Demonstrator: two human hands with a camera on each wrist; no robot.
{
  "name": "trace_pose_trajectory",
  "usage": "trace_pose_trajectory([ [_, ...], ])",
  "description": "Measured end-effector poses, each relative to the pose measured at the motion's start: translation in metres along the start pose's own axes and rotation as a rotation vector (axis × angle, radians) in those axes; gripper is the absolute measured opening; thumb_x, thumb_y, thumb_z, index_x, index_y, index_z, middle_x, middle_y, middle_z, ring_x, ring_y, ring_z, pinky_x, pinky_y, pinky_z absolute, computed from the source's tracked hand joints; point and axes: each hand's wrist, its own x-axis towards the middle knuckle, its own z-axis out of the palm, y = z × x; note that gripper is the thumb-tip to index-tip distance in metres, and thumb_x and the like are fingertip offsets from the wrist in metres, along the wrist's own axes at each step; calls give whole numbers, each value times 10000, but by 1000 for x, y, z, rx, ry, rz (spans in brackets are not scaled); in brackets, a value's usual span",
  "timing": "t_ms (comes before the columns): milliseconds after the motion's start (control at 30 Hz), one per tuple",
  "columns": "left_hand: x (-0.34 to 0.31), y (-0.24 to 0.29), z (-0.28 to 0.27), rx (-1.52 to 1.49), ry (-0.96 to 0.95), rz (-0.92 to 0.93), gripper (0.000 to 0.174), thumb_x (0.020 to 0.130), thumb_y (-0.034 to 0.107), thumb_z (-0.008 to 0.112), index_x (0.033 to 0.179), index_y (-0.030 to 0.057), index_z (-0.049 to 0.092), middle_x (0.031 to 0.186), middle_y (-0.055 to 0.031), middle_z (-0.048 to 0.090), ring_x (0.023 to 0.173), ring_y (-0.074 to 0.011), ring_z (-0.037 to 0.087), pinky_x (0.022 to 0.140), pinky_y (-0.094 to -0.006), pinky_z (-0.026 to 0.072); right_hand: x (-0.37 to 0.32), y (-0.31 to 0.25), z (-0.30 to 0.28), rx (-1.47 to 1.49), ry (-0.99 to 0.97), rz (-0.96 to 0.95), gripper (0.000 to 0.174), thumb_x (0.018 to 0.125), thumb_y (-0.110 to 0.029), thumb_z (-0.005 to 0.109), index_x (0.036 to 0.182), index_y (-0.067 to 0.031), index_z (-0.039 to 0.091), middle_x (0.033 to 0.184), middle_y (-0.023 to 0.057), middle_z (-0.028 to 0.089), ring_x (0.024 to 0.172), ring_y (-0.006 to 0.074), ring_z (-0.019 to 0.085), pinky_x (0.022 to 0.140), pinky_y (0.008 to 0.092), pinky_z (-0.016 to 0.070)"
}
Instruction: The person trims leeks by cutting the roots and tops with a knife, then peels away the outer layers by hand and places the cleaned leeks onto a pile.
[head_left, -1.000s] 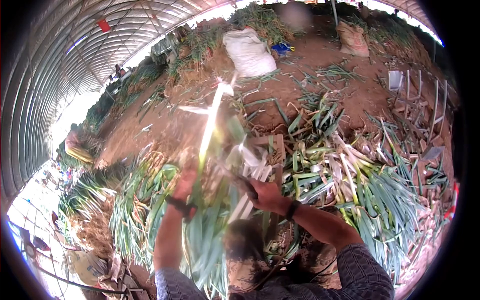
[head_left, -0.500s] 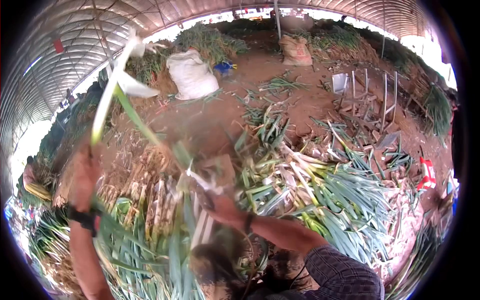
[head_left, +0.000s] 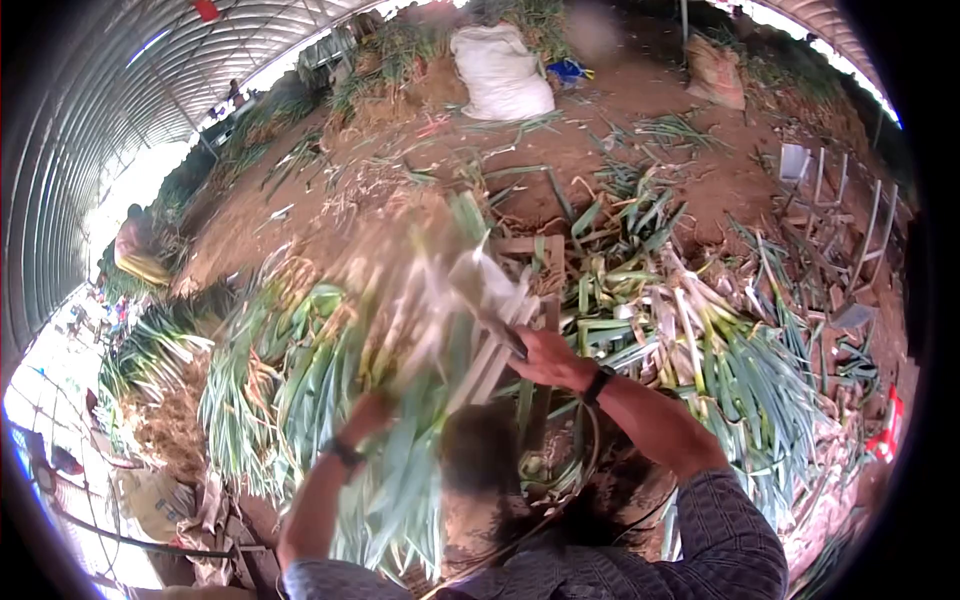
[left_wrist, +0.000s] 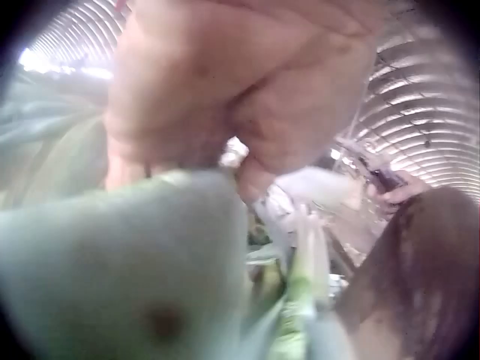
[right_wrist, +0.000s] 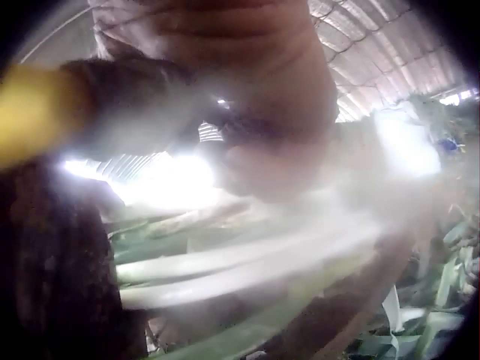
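Observation:
Blurred in the head view, my left hand (head_left: 370, 415) is among the long green leaves of large green onions (head_left: 400, 470) in front of me. In the left wrist view its fingers and thumb (left_wrist: 259, 180) close on a broad green leaf that fills the lower left. My right hand (head_left: 545, 357) grips a dark air blow gun (head_left: 505, 335), its front end angled up and left. A thin hose (head_left: 597, 425) curves down below that wrist. Pale, torn onion skin (head_left: 490, 280) lies just past the gun. Pale stems blur across the right wrist view.
More green onions (head_left: 755, 400) are heaped on the right, beside a low wooden frame (head_left: 553, 262). A white sack (head_left: 500, 75) and a brown sack (head_left: 715, 72) stand on the earth floor (head_left: 380, 165) beyond. Metal-legged frames (head_left: 870, 235) stand at far right.
My left hand first held an onion upright, then swung it up and left; now it is back low among the leaves. My right hand keeps hold of the blow gun. The head view turned right, then back.

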Motion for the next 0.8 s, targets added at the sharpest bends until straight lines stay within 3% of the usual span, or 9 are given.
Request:
trace_pose_trajectory([
  [67, 8, 37, -4, -535, -274, -484, 243, 915, 282, 596, 859, 47, 627, 799, -146, 613, 718, -302, 635, 679, -448, 511, -8, -4, -1, -46, -212, 14, 340, 792, -226, 645, 1059, -37, 554, 794, 207, 623, 751, 407, 631, 661, 481, 496],
  [133, 33, 68, -27, -613, -304, -689, 361, 901, 385, 600, 879, 26, 632, 809, -187, 648, 781, -353, 644, 735, -484, 510, -14, -11, -5, -119, -477, 99, 292, 768, -179, 622, 1013, -29, 564, 783, 221, 630, 742, 414, 637, 660, 487, 504],
  [200, 36, 71, -10, -594, -289, -747, 444, 891, 456, 591, 916, 15, 639, 822, -214, 668, 818, -396, 645, 762, -513, 501, -19, -16, -6, -101, -470, 136, 275, 765, -181, 620, 986, -26, 567, 775, 228, 636, 736, 418, 642, 657, 491, 508],
  [333, 67, 70, -30, -595, -420, -819, 418, 899, 445, 576, 974, 44, 669, 878, -231, 676, 898, -431, 638, 781, -538, 487, -16, -26, -26, -12, -370, 142, 236, 752, -173, 623, 922, -10, 612, 782, 240, 659, 725, 422, 656, 644, 505, 517],
  [433, 72, 69, -19, -454, -394, -824, 415, 903, 449, 576, 983, 53, 670, 875, -226, 679, 892, -423, 644, 782, -541, 490, -13, -21, -22, -87, -342, 179, 247, 748, -174, 627, 889, 29, 623, 804, 251, 665, 726, 420, 663, 644, 501, 530],
  [500, 74, 70, -18, -461, -385, -837, 410, 899, 456, 588, 978, 63, 669, 861, -219, 680, 873, -416, 648, 765, -537, 495, -9, -12, -15, -172, -394, 254, 262, 754, -181, 626, 892, 41, 616, 800, 253, 664, 731, 422, 662, 651, 498, 533],
  [567, 75, 72, -19, -464, -382, -834, 405, 891, 463, 603, 969, 72, 671, 848, -213, 682, 855, -409, 653, 746, -531, 500, -10, -13, -14, -163, -341, 170, 288, 767, -199, 630, 921, 43, 605, 804, 248, 661, 745, 422, 660, 664, 496, 531],
  [733, 67, 72, -9, -451, -352, -824, 393, 861, 478, 644, 926, 93, 692, 817, -201, 686, 817, -401, 662, 706, -512, 520, 6, -2, -7, -174, -425, 260, 346, 790, -237, 644, 997, 32, 573, 822, 230, 651, 777, 418, 653, 688, 491, 524],
  [800, 66, 73, -5, -439, -332, -842, 386, 854, 474, 651, 901, 95, 699, 812, -199, 688, 811, -400, 664, 703, -505, 525, 11, 12, 6, -262, -435, 211, 356, 791, -242, 644, 1007, 31, 566, 825, 228, 649, 778, 416, 653, 694, 490, 523],
])
